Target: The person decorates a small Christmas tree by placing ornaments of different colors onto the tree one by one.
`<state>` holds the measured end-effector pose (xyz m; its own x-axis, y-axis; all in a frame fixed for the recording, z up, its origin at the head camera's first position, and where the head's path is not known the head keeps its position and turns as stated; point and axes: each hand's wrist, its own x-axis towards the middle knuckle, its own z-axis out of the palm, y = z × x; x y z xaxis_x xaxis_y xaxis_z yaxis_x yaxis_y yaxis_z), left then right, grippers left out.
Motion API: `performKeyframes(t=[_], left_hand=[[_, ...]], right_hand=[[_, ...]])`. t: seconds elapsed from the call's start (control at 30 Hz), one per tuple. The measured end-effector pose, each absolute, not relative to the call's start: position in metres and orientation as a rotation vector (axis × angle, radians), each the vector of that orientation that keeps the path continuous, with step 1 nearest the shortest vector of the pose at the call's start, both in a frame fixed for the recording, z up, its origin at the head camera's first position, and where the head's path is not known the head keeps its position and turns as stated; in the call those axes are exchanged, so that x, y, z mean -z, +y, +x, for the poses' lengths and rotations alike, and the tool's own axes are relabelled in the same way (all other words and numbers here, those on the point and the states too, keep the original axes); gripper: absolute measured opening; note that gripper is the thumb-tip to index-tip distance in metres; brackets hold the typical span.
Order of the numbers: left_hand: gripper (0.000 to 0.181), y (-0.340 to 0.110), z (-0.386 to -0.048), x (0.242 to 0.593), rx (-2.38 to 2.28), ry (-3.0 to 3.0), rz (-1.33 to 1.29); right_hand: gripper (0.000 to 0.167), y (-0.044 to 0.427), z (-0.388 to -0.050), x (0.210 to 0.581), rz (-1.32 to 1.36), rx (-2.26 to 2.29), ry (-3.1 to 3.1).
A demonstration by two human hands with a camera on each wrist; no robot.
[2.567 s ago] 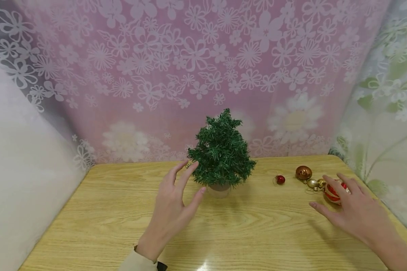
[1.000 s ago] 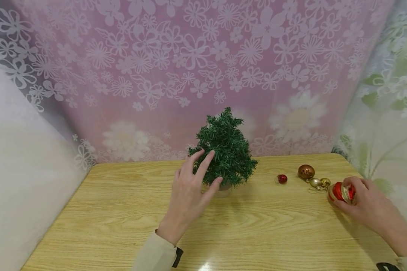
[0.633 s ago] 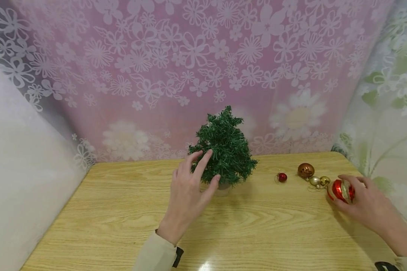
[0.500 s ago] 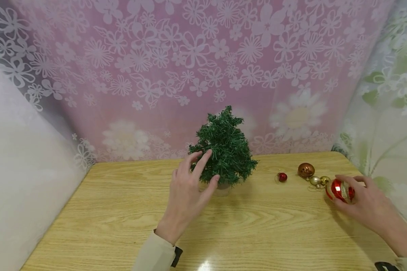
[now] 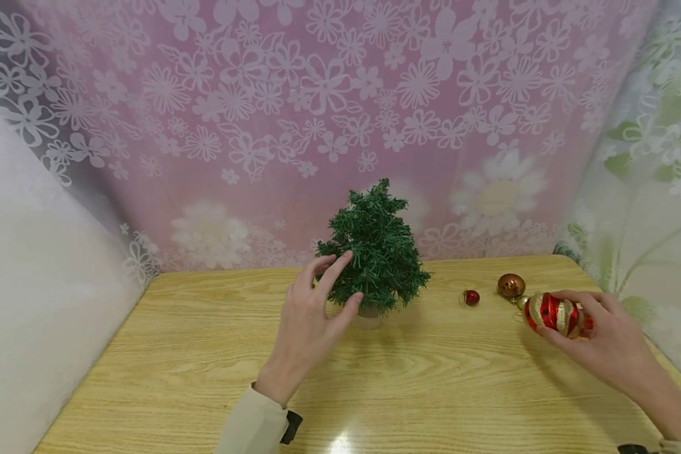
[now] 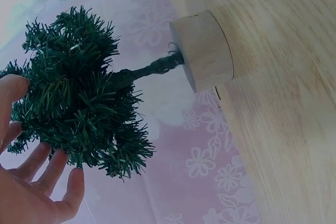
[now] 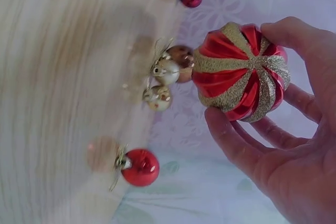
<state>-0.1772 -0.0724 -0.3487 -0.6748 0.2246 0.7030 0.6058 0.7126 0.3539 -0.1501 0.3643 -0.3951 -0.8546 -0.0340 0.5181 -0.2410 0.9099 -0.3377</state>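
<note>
My right hand [image 5: 615,343] holds a large red bauble with gold glitter stripes [image 5: 553,314] between thumb and fingers. The right wrist view has this striped ball [image 7: 241,72] raised off the wooden surface. A small artificial Christmas tree [image 5: 377,252] stands upright at the middle of the table. Beside its left side is my left hand [image 5: 301,328], fingers spread and loosely bent, gripping nothing. Up close in the left wrist view, fingertips overlap the branches [image 6: 79,93]; whether they touch, I cannot tell. The tree's round wooden base [image 6: 207,51] rests on the table.
A brown bauble [image 5: 511,285] and a small dark red one [image 5: 472,297] lie on the table [image 5: 431,391] right of the tree. Two small gold baubles [image 7: 167,72] and a plain red one [image 7: 142,167] are near the right hand. Flowered curtains [image 5: 318,126] hang behind.
The right hand has reached down, taken the striped bauble, and now brings it up and leftward, covering the gold baubles. The left hand moved in toward the tree, then slightly back left.
</note>
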Motion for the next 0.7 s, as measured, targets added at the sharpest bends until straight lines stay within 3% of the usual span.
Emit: performKeyframes(t=[0.37,0.7], left_hand=[[0.063,-0.073,-0.178,0.349,0.778,-2.255,-0.642],[0.064,-0.072,-0.179,0.349,0.78,-2.249,-0.641]], right_hand=[[0.055,0.343,-0.143,0.385,0.232,-0.988,-2.601],[0.062,0.326,-0.135,0.378,0.326,-1.063,-2.629]])
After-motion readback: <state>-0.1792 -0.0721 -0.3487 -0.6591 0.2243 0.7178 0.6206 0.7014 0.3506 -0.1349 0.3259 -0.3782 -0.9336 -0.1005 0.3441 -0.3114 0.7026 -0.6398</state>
